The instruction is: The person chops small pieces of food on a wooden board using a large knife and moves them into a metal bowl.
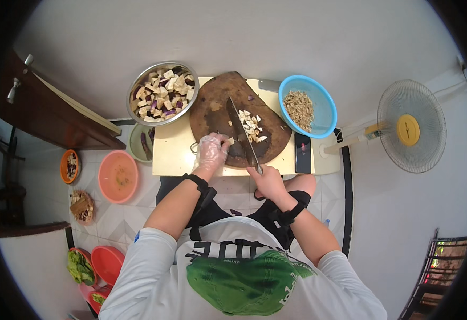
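Note:
On a low table, a worn wooden chopping board carries a loose pile of pale, cut eggplant-like pieces. My right hand grips the handle of a kitchen knife, its blade lying across the board, left of the pile. My left hand, in a clear plastic glove, holds a small pale piece at the board's front left edge, beside the blade. A steel bowl of eggplant chunks stands at the upper left. At the upper right, a blue plastic basin holds finely chopped bits.
A phone lies at the table's right edge, and a second blade lies behind the board. A fan stands at the right. On the floor at left are a pink basin, a green basin and red basins.

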The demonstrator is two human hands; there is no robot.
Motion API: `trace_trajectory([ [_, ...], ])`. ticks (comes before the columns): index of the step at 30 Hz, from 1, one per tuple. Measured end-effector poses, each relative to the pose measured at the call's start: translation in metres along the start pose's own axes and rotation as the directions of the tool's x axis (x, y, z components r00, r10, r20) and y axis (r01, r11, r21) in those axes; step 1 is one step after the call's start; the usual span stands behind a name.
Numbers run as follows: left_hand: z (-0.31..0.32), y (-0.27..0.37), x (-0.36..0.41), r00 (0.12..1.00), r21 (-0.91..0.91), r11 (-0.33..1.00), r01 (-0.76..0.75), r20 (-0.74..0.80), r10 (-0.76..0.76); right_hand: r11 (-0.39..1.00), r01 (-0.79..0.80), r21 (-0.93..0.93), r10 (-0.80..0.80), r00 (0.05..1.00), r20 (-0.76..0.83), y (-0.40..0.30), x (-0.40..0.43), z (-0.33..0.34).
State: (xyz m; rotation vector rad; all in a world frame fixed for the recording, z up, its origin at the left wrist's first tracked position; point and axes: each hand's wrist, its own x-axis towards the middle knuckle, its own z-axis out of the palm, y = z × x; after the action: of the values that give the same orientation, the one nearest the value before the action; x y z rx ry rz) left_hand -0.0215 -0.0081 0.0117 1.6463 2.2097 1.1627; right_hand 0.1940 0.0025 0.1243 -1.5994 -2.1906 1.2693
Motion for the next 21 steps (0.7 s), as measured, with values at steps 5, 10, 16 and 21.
trace_trajectory([
  [5,0.004,0.0,0.002,0.997,0.001,0.999,-0.038,-0.063,0.038,1.0,0.027,-0.009,-0.027,1.0,0.012,0.018,-0.001,0.011],
  [10,0.001,0.003,0.002,0.996,0.004,0.999,-0.035,-0.083,0.035,0.996,0.092,-0.016,-0.092,0.996,0.018,0.021,-0.001,0.014],
  [16,-0.001,0.001,0.003,1.0,-0.008,1.0,0.004,-0.002,-0.004,0.997,0.073,-0.012,-0.072,0.997,0.03,0.017,0.0,0.014],
  [21,0.001,0.0,0.003,1.0,-0.008,1.0,0.004,0.006,-0.004,1.0,0.008,-0.002,-0.008,0.997,0.081,0.007,-0.004,0.008],
])
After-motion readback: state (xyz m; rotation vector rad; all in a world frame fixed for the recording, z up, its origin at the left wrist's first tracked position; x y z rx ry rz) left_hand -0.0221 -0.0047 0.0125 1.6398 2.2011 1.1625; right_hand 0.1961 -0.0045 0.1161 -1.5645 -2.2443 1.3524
